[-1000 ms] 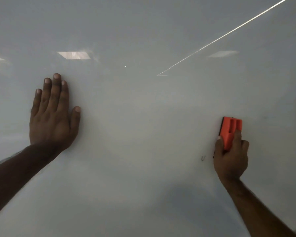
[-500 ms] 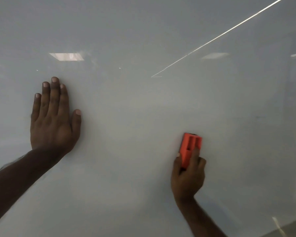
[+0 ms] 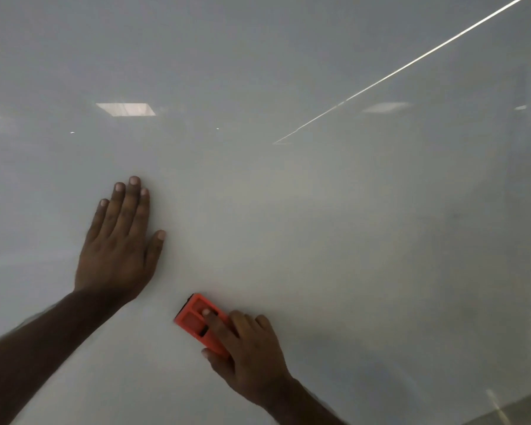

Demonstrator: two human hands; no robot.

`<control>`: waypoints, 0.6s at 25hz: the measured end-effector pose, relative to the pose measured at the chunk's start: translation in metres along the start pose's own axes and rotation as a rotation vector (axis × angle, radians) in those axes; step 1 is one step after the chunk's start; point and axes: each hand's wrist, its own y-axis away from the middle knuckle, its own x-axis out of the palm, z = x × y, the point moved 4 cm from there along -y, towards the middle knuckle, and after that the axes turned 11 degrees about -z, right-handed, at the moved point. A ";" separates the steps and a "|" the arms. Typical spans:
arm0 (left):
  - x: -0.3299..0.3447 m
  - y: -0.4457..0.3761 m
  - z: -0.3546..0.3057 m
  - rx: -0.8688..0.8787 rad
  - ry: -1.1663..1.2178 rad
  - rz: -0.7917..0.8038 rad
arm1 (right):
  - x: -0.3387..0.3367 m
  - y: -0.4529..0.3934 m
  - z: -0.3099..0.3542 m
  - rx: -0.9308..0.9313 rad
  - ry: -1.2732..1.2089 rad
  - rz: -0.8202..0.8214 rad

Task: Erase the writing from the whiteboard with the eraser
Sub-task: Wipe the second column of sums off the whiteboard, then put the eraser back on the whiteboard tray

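Note:
The whiteboard (image 3: 319,225) fills nearly the whole view, glossy and pale grey. I see no clear writing on it, only a faint smudge (image 3: 456,215) at the right. My right hand (image 3: 249,348) presses an orange eraser (image 3: 193,320) flat against the board low in the middle; the eraser is tilted toward the upper left, with my forefinger lying along its top. My left hand (image 3: 120,243) rests palm-flat on the board just above and left of the eraser, fingers together, holding nothing.
Ceiling lights are reflected on the board as a bright panel (image 3: 125,108) and a long diagonal streak (image 3: 405,65). The board's lower edge (image 3: 509,406) shows at the bottom right corner.
My right hand has swept the eraser leftward and downward across the board, and the eraser has tilted to the left. A small dark mark seen beside it one second ago no longer shows. My left hand stays flat.

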 end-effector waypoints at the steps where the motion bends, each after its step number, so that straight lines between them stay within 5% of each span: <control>1: -0.003 0.008 0.000 0.008 0.012 0.022 | 0.000 0.003 0.000 -0.018 -0.017 0.025; 5: -0.022 0.050 -0.007 -0.040 0.157 0.134 | -0.003 0.012 0.003 -0.064 -0.054 0.048; 9: -0.042 0.119 -0.024 0.191 0.325 0.298 | -0.003 0.016 0.006 -0.098 -0.065 0.026; 15: -0.045 0.196 -0.016 0.188 0.245 0.370 | 0.012 0.029 0.042 -0.152 -0.117 0.104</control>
